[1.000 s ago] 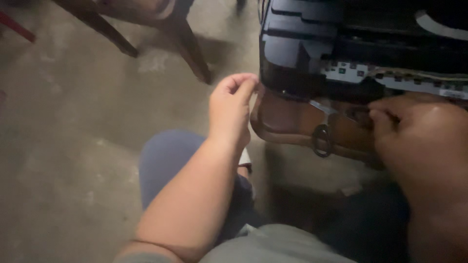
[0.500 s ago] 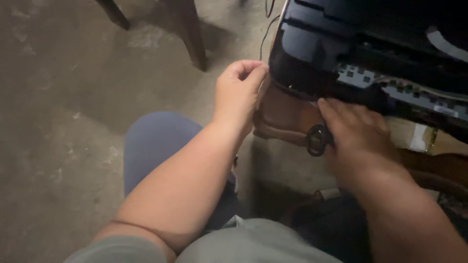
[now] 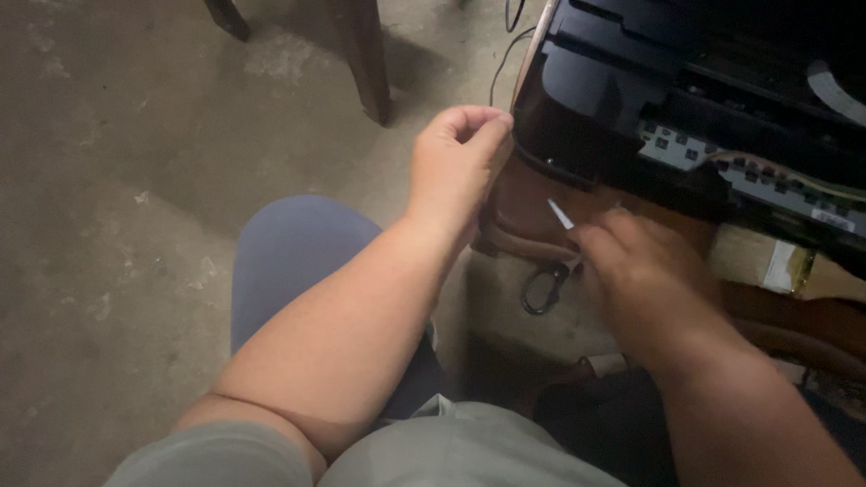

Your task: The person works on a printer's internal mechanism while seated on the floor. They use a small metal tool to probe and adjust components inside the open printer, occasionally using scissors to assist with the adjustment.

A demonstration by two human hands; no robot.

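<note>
A black machine (image 3: 631,99) with an opened top, like a printer, rests on a brown wooden surface (image 3: 514,212) at the upper right. My left hand (image 3: 456,167) presses against the machine's near left corner, fingers curled on its edge. Lower down, my right hand (image 3: 631,271) is blurred and pinches a thin white sliver (image 3: 560,215) that sticks up from its fingertips. A dark metal ring (image 3: 541,289) hangs from the wooden front just left of that hand.
Bare concrete floor (image 3: 135,180) fills the left. Dark wooden chair legs (image 3: 365,54) stand at the top centre, with a thin cable (image 3: 505,50) beside them. My knee in blue cloth (image 3: 298,252) is below. A cardboard box (image 3: 767,261) sits under the machine's right side.
My right hand has drawn back from the ring toward me and now shows a thin white sliver. The view has shifted, and my left hand stays on the machine's corner.
</note>
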